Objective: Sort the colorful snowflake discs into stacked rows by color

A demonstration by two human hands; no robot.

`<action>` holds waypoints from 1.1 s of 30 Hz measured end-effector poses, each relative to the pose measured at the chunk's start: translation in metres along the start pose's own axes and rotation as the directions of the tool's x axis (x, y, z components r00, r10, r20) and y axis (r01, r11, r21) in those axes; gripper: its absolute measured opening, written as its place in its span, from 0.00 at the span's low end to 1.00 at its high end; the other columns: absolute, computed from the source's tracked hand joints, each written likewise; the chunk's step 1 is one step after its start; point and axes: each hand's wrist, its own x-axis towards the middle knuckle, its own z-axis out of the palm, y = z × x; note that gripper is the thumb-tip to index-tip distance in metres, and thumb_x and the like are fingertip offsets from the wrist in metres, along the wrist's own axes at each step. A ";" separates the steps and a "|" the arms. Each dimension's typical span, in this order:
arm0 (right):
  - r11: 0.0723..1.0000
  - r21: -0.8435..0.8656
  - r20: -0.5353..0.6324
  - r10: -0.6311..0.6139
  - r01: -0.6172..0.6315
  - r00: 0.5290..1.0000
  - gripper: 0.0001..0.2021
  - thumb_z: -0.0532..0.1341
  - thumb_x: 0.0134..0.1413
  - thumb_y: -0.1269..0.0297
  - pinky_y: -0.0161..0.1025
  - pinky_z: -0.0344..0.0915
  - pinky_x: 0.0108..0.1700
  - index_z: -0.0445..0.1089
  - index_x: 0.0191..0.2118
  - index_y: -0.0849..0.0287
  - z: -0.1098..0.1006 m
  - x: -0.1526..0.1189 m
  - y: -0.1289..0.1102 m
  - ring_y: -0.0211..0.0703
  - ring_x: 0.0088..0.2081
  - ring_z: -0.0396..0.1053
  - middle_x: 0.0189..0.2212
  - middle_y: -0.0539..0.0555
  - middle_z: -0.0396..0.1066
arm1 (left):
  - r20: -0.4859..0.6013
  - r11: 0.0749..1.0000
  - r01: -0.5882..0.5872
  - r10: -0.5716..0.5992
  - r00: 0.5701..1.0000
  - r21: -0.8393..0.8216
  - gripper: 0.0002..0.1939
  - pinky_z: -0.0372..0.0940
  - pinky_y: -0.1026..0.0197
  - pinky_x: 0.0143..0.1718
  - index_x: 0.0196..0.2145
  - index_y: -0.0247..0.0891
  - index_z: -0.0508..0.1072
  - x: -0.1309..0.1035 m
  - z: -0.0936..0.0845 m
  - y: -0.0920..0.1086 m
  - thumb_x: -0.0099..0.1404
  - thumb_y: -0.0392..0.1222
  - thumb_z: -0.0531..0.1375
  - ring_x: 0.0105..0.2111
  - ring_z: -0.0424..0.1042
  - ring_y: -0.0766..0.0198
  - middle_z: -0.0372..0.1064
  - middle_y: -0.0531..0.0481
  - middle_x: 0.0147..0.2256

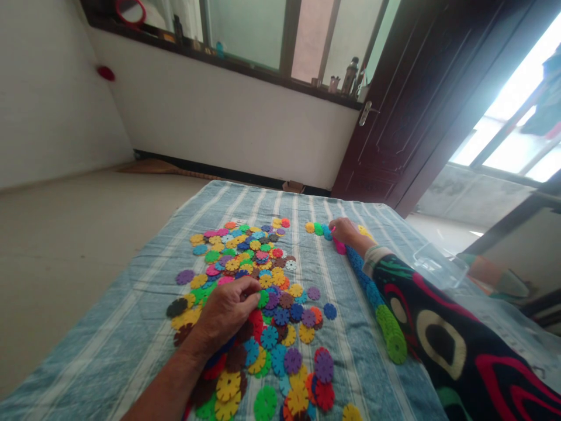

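Observation:
Many plastic notched discs in mixed colours lie in a loose pile (243, 260) on the cloth. My left hand (230, 307) rests over the left side of this pile, its fingers curled together beside a green disc (263, 299). What they hold, if anything, is hidden. Farther off, my right hand (348, 232) pinches at the far end of a long overlapping row of discs, with a bit of a pink disc (333, 230) showing at the fingertips. The row's blue part (357, 263) runs toward me and ends in green discs (390, 333).
Striped blue-and-white cloth (144, 304) covers the surface. A short line of discs (318, 228) lies left of my right hand. A clear plastic container (440, 266) stands at the right edge. Beyond are a white wall (236, 117) and a dark door (403, 99).

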 end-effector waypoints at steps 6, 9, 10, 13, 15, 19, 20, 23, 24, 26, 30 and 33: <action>0.999 0.031 -0.019 -0.042 0.042 0.999 0.11 0.61 0.51 0.72 0.35 0.61 0.36 0.79 0.39 0.58 -0.006 -0.018 -0.009 0.49 0.40 0.73 0.38 0.57 0.77 | -0.003 1.000 -0.003 0.003 1.000 -0.006 0.12 0.63 0.65 0.27 0.29 0.40 0.74 -0.002 -0.001 0.004 0.54 0.48 0.55 0.24 0.68 0.64 0.71 0.54 0.23; 0.987 0.085 0.004 -0.136 0.136 0.991 0.09 0.62 0.52 0.70 0.34 0.60 0.35 0.79 0.37 0.58 -0.009 -0.039 -0.023 0.45 0.37 0.72 0.34 0.55 0.77 | -0.004 1.000 -0.001 0.001 1.000 -0.005 0.11 0.62 0.64 0.27 0.29 0.39 0.74 -0.003 -0.002 0.008 0.54 0.48 0.56 0.23 0.68 0.64 0.70 0.54 0.23; 0.979 0.108 0.016 -0.178 0.175 0.984 0.08 0.62 0.52 0.70 0.34 0.60 0.35 0.78 0.37 0.58 -0.009 -0.048 -0.028 0.43 0.35 0.72 0.33 0.54 0.77 | -0.006 1.000 -0.005 0.005 1.000 -0.006 0.11 0.62 0.64 0.27 0.29 0.39 0.74 -0.004 -0.002 0.009 0.54 0.47 0.56 0.24 0.68 0.65 0.70 0.54 0.23; 0.938 0.183 0.066 -0.312 0.295 0.948 0.06 0.63 0.51 0.70 0.32 0.59 0.34 0.78 0.35 0.58 -0.010 -0.078 -0.047 0.38 0.32 0.71 0.30 0.51 0.76 | -0.016 1.000 -0.011 0.011 1.000 -0.006 0.11 0.62 0.64 0.28 0.28 0.39 0.74 -0.004 -0.002 0.010 0.53 0.47 0.56 0.24 0.68 0.65 0.70 0.54 0.23; 0.908 0.223 0.104 -0.383 0.354 0.918 0.06 0.64 0.51 0.71 0.31 0.58 0.33 0.78 0.35 0.58 -0.010 -0.096 -0.059 0.36 0.31 0.70 0.29 0.50 0.75 | -0.011 1.000 -0.013 0.013 1.000 -0.005 0.11 0.62 0.64 0.28 0.28 0.39 0.74 -0.003 -0.002 0.009 0.53 0.47 0.56 0.24 0.68 0.65 0.70 0.54 0.23; 0.876 0.249 0.171 -0.459 0.413 0.872 0.07 0.63 0.50 0.73 0.30 0.56 0.32 0.78 0.34 0.58 -0.013 -0.123 -0.078 0.35 0.31 0.70 0.29 0.49 0.76 | -0.001 0.999 -0.039 0.039 0.999 -0.008 0.11 0.62 0.64 0.29 0.28 0.38 0.73 -0.001 0.000 0.006 0.54 0.46 0.55 0.25 0.68 0.64 0.70 0.53 0.24; 0.875 0.245 0.187 -0.466 0.418 0.865 0.07 0.63 0.50 0.73 0.30 0.56 0.32 0.78 0.34 0.57 -0.014 -0.128 -0.081 0.35 0.31 0.69 0.29 0.49 0.76 | -0.001 0.999 -0.045 0.045 0.999 -0.007 0.11 0.62 0.64 0.29 0.28 0.38 0.73 -0.001 0.000 0.006 0.54 0.46 0.55 0.25 0.68 0.64 0.70 0.53 0.24; 0.885 0.214 0.232 -0.458 0.414 0.858 0.05 0.65 0.49 0.69 0.31 0.54 0.29 0.79 0.33 0.56 -0.016 -0.136 -0.086 0.37 0.30 0.69 0.28 0.49 0.76 | -0.009 0.999 -0.053 0.053 0.999 -0.002 0.11 0.62 0.63 0.29 0.28 0.38 0.73 -0.001 0.000 0.006 0.53 0.46 0.55 0.25 0.68 0.64 0.71 0.53 0.24; 0.889 0.201 0.244 -0.452 0.411 0.858 0.05 0.65 0.49 0.68 0.31 0.54 0.29 0.79 0.34 0.55 -0.017 -0.137 -0.087 0.38 0.30 0.69 0.28 0.49 0.76 | -0.011 0.998 -0.057 0.057 0.998 0.000 0.11 0.62 0.63 0.29 0.28 0.38 0.73 -0.002 0.000 0.006 0.53 0.46 0.55 0.25 0.68 0.64 0.71 0.53 0.24; 0.896 0.177 0.262 -0.442 0.407 0.858 0.07 0.65 0.49 0.67 0.32 0.54 0.29 0.79 0.35 0.54 -0.017 -0.140 -0.089 0.39 0.31 0.70 0.29 0.50 0.76 | -0.016 0.998 -0.066 0.066 0.998 0.004 0.11 0.62 0.63 0.29 0.27 0.38 0.73 -0.002 0.000 0.006 0.53 0.46 0.55 0.24 0.68 0.64 0.70 0.53 0.23; 0.903 0.143 0.282 -0.430 0.406 0.858 0.11 0.65 0.49 0.67 0.33 0.55 0.32 0.78 0.40 0.52 -0.016 -0.144 -0.089 0.42 0.35 0.71 0.31 0.50 0.77 | -0.017 0.996 -0.086 0.086 0.996 0.011 0.10 0.62 0.63 0.31 0.27 0.38 0.73 -0.002 0.000 0.007 0.53 0.45 0.55 0.25 0.68 0.64 0.70 0.53 0.23; 0.909 0.130 0.287 -0.417 0.396 0.863 0.14 0.65 0.50 0.66 0.34 0.56 0.33 0.77 0.45 0.52 -0.015 -0.145 -0.089 0.43 0.36 0.72 0.32 0.50 0.77 | -0.014 0.995 -0.100 0.101 0.995 0.009 0.10 0.62 0.62 0.33 0.26 0.38 0.73 -0.002 0.000 0.007 0.53 0.45 0.55 0.27 0.69 0.63 0.72 0.52 0.25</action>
